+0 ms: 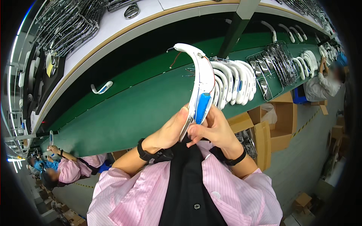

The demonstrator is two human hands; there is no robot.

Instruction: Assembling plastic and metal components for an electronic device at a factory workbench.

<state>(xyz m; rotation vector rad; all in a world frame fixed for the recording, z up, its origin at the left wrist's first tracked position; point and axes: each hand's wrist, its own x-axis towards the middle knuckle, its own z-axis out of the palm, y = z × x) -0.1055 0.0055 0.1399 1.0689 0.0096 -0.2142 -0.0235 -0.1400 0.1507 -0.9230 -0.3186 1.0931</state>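
Note:
In front of my chest I hold up a white curved plastic housing (pixel 203 73), its narrow end pointing away and to the left. A blue cylindrical battery (pixel 203 107) lies in its lower part. Thin red wires run along the housing, and one loose end hangs near the tip. My left hand (pixel 171 130) is closed on the lower left edge, beside a shiny metallic strip (pixel 186 129). Around the lower right edge, just under the battery, my right hand (pixel 213 130) is closed too, its thumb near the bottom end. Some right fingers are hidden behind the housing.
Several similar white housings (pixel 241 81) stand in a row on the green bench (pixel 124 116). Beyond them is a wire rack (pixel 281 62) with chrome parts. One small white piece (pixel 102 88) lies at left. Cardboard boxes (pixel 281 126) stand at right; co-workers sit at both sides.

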